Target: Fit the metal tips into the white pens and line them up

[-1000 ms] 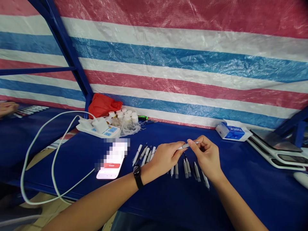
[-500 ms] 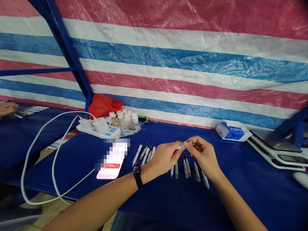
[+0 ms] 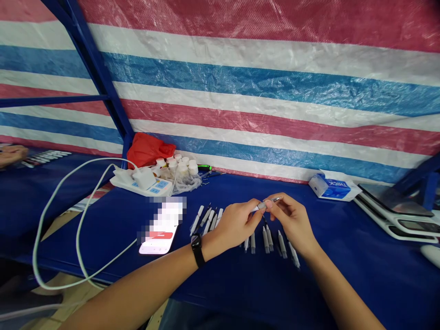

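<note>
1. The slim white-and-silver pen (image 3: 260,206) is held above the bench (image 3: 364,275), slanting, with its metal tip toward the right.
2. The left hand (image 3: 236,223) is nearly closed, its thumb and fingers pinching the pen's white end.
3. The right hand (image 3: 291,219) is partly curled, with thumb and fingertips pinched on the pen near its metal tip.
4. Just below the hands, grey-and-white pens (image 3: 266,240) lie on the bench; another cluster of pens (image 3: 206,221) lies beside the left hand.
5. Further left is a lit phone (image 3: 160,236), and behind it a power strip (image 3: 161,187) with white plugs.
6. A crumpled clear plastic bag (image 3: 190,184) is bunched around small white-capped bottles (image 3: 184,168); what the bottles contain cannot be told.
7. The red bag (image 3: 147,150) behind hides any contents.
8. At the right, a blue-and-white box (image 3: 332,188) marked "THICK" has a raised flap, its inside unseen; it stands beside stacked scales (image 3: 395,201).
</note>
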`<control>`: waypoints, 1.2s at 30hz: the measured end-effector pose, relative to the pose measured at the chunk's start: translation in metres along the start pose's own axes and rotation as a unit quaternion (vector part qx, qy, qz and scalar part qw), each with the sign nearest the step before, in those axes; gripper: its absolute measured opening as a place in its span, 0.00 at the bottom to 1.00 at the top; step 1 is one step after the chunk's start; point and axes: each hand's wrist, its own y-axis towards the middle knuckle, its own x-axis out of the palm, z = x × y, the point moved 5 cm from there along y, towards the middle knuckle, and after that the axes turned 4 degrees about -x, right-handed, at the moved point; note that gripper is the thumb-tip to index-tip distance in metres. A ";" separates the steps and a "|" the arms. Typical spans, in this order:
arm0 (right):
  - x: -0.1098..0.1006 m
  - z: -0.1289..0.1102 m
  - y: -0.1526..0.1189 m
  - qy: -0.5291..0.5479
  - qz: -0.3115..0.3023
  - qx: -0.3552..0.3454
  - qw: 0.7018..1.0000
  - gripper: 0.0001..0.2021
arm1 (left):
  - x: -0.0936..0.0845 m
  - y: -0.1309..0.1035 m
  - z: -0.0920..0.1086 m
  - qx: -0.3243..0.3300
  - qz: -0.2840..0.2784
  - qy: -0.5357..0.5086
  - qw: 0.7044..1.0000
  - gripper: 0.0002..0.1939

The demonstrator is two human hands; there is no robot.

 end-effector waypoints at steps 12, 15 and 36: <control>-0.050 0.004 0.003 0.076 0.297 -0.011 0.952 0.22 | 0.002 -0.001 0.002 0.014 -0.025 0.013 0.999 0.10; -0.050 0.007 0.002 0.000 0.295 0.014 0.955 0.24 | 0.002 0.000 -0.004 0.005 0.002 0.072 0.997 0.10; -0.030 0.031 0.002 -0.564 -0.067 0.169 0.806 0.18 | -0.005 0.007 -0.006 -0.015 -0.057 0.299 0.953 0.14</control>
